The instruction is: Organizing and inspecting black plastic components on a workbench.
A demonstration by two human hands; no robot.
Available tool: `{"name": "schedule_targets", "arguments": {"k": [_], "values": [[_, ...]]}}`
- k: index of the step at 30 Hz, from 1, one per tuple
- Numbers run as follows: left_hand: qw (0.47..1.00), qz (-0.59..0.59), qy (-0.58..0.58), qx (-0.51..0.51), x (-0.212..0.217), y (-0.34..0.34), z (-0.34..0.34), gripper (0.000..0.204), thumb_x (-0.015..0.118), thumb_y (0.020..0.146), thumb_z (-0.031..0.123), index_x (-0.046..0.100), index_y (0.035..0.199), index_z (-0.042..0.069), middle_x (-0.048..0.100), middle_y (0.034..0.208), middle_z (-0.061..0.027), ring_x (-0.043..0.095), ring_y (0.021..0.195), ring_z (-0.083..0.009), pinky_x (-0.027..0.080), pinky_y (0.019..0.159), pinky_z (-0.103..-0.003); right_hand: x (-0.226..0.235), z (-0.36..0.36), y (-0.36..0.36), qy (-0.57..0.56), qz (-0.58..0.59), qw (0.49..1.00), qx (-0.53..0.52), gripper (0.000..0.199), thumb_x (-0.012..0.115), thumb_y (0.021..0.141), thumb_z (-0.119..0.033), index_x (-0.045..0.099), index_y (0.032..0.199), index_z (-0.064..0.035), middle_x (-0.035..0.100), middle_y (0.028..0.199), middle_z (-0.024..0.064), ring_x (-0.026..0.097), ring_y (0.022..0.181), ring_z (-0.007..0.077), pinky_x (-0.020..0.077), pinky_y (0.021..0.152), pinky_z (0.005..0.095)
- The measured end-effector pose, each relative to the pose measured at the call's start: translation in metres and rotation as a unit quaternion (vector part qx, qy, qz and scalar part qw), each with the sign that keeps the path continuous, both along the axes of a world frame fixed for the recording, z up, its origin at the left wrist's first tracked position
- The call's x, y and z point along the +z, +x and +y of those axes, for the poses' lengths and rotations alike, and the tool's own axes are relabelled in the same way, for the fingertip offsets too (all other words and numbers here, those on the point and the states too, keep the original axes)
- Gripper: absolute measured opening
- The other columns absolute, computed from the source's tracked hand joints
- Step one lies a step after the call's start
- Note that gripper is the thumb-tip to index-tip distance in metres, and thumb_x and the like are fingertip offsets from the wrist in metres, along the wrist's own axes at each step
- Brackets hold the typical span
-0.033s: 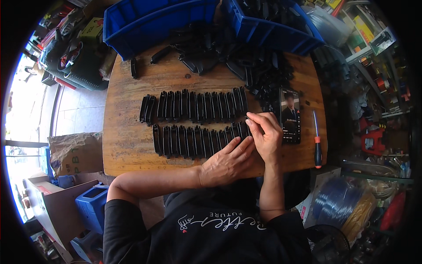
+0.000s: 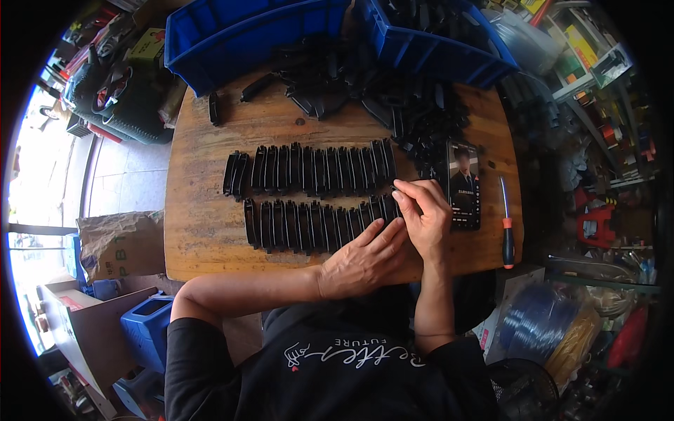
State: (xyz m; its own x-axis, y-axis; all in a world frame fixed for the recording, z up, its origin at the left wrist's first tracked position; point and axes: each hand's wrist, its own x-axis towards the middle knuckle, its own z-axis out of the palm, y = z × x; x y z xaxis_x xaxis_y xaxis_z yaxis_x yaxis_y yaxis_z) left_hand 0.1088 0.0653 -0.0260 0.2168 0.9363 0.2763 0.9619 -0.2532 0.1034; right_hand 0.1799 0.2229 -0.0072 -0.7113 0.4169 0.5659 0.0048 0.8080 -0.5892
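Two rows of narrow black plastic pieces stand side by side on the wooden table: an upper row (image 2: pixel 326 170) and a lower row (image 2: pixel 302 226). My left hand (image 2: pixel 361 261) lies over the right end of the lower row, fingers stretched out and thumb hidden. Close beside it, my right hand (image 2: pixel 427 214) is closed in a pinch, thumb and forefinger meeting between the right ends of both rows. What sits in that pinch, if anything, is too small and covered to make out.
Behind the rows is a heap of loose black pieces (image 2: pixel 319 102), with two blue bins (image 2: pixel 186 52) (image 2: pixel 393 45) beyond. A phone (image 2: pixel 463 186) with a lit screen lies right of my right hand. A screwdriver (image 2: pixel 507 238) rests near the table's right edge.
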Motion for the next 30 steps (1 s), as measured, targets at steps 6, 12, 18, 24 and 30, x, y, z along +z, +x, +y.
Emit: {"name": "schedule_targets", "arguments": {"k": [6, 12, 18, 24, 30], "values": [[0.999, -0.044, 0.025, 0.008, -0.001, 0.001, -0.001, 0.052, 0.053, 0.084, 0.031, 0.054, 0.125, -0.001, 0.041, 0.142, -0.0229, 0.032, 0.138, -0.0365, 0.031, 0.11, -0.05, -0.002, 0.002, 0.001, -0.023, 0.018, 1.0, -0.004, 0.016, 0.069, 0.082, 0.001, 0.069, 0.098, -0.0014, 0.065, 0.084, 0.0078, 0.061, 0.074, 0.0198, 0.0493, 0.065, 0.0285], [0.999, -0.047, 0.025, 0.002, -0.001, 0.001, 0.0, 0.058, 0.053, 0.082, 0.028, 0.05, 0.129, -0.005, 0.039, 0.143, -0.0243, 0.032, 0.137, -0.0374, 0.032, 0.11, -0.049, -0.002, 0.006, 0.003, -0.01, 0.007, 1.0, -0.004, 0.016, 0.069, 0.081, 0.0, 0.068, 0.097, -0.0024, 0.064, 0.084, 0.008, 0.06, 0.075, 0.0235, 0.0495, 0.064, 0.0322], [1.0, -0.018, 0.024, 0.001, 0.002, 0.0, -0.002, 0.054, 0.053, 0.083, 0.028, 0.052, 0.128, -0.001, 0.04, 0.143, -0.0227, 0.034, 0.137, -0.0368, 0.032, 0.11, -0.049, 0.001, 0.006, 0.004, -0.019, -0.004, 1.0, -0.002, 0.017, 0.07, 0.079, 0.002, 0.069, 0.095, -0.0031, 0.064, 0.084, 0.0076, 0.06, 0.077, 0.0239, 0.0499, 0.066, 0.0327], [0.998, -0.023, 0.06, -0.005, 0.002, -0.001, -0.005, 0.044, 0.055, 0.078, 0.025, 0.06, 0.116, 0.002, 0.05, 0.131, -0.0205, 0.044, 0.13, -0.0364, 0.036, 0.108, -0.049, 0.001, -0.002, -0.003, 0.039, -0.03, 0.996, 0.08, 0.02, 0.074, 0.072, 0.002, 0.071, 0.091, -0.0048, 0.065, 0.085, 0.0046, 0.058, 0.082, 0.0224, 0.0503, 0.068, 0.0317], [0.995, -0.044, 0.085, -0.008, 0.002, -0.002, -0.005, 0.042, 0.054, 0.076, 0.021, 0.061, 0.111, -0.001, 0.056, 0.119, -0.0192, 0.051, 0.122, -0.0364, 0.039, 0.106, -0.049, 0.001, -0.007, -0.009, 0.127, -0.047, 0.988, 0.069, 0.019, 0.074, 0.068, 0.001, 0.069, 0.085, -0.0047, 0.061, 0.082, 0.0011, 0.056, 0.081, 0.0203, 0.0468, 0.073, 0.033]]}}
